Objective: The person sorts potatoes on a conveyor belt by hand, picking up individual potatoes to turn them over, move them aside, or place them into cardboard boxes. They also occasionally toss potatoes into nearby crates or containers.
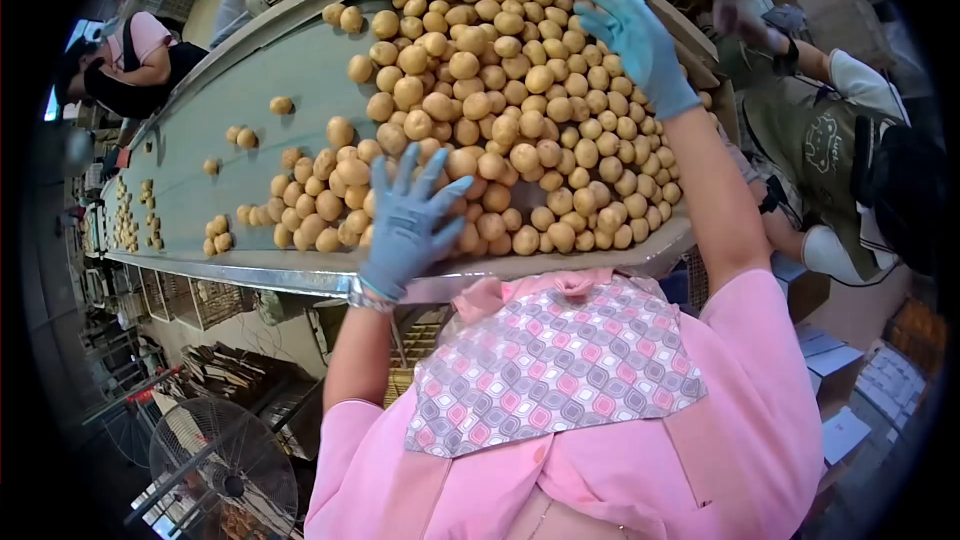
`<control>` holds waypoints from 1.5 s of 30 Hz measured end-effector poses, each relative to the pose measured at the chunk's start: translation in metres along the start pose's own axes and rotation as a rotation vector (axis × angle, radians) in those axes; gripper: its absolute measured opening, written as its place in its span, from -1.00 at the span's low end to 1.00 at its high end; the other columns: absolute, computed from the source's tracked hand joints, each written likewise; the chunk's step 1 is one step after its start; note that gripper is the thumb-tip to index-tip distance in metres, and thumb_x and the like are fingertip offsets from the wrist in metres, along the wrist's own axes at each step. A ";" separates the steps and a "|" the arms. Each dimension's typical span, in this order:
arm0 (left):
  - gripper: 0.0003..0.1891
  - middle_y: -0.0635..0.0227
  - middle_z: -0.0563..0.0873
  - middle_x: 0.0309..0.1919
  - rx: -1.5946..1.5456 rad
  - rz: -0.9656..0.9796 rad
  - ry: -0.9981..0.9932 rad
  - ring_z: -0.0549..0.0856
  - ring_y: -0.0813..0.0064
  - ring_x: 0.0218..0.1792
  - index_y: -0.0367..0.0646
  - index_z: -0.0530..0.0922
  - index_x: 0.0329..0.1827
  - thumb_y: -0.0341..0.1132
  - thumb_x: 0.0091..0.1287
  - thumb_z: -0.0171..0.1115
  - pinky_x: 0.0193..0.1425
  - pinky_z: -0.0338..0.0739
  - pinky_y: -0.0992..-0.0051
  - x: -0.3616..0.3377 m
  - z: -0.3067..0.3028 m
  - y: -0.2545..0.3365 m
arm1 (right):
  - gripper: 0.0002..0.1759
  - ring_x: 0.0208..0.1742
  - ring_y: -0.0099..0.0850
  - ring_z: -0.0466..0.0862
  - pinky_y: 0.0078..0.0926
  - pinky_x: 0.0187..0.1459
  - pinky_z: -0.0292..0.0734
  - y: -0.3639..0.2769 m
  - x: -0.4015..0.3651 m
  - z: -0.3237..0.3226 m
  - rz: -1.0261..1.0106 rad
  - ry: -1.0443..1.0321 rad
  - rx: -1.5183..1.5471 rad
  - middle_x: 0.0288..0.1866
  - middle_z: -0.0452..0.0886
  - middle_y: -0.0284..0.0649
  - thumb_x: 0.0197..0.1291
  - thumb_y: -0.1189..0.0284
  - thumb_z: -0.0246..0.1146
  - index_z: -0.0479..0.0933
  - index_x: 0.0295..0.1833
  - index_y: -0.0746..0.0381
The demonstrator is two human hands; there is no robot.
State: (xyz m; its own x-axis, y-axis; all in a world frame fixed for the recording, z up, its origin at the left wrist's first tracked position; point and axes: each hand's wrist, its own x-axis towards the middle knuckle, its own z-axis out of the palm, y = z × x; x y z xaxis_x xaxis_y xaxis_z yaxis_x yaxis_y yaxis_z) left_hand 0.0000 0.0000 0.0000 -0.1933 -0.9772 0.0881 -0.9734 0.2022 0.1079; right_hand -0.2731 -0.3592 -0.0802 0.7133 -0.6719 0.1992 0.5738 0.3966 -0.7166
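A large pile of round yellow-brown potatoes (480, 90) covers the near right part of a green conveyor belt (300, 65). My left hand (408, 225), in a blue glove, rests on the pile's near edge with fingers spread over the potatoes, holding none that I can see. At the far right of the pile lies my right hand (635, 40), also gloved in blue, its fingers apart and touching the outermost potatoes near the belt's side wall. A few potatoes (240, 136) sit loose on the belt to the left.
A metal rim (290, 280) runs along the belt's near side. One person (150, 55) leans at the far left end; another person (830, 140) is at the right. A large fan (225, 465) stands lower left, cardboard boxes (830, 355) lower right.
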 end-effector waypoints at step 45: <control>-0.49 0.09 0.66 0.38 -0.096 0.029 0.442 0.59 -0.07 0.42 -0.06 0.65 0.42 -0.30 0.38 0.42 0.54 0.42 -0.09 0.119 -0.011 -0.029 | -0.71 0.07 -0.18 0.74 -0.22 0.02 0.76 0.111 -0.145 0.051 0.305 0.112 -2.172 0.11 0.76 -0.28 0.32 0.40 0.39 0.67 0.14 0.00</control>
State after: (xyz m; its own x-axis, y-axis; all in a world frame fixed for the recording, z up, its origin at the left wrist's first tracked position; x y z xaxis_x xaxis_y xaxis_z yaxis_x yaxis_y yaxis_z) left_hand 0.0064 -0.1219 0.0183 -0.1287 -0.8535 0.5049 -0.9485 0.2546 0.1887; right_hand -0.2929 -0.1861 -0.1546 0.6032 -0.7976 -0.0040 -0.7890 -0.5959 -0.1500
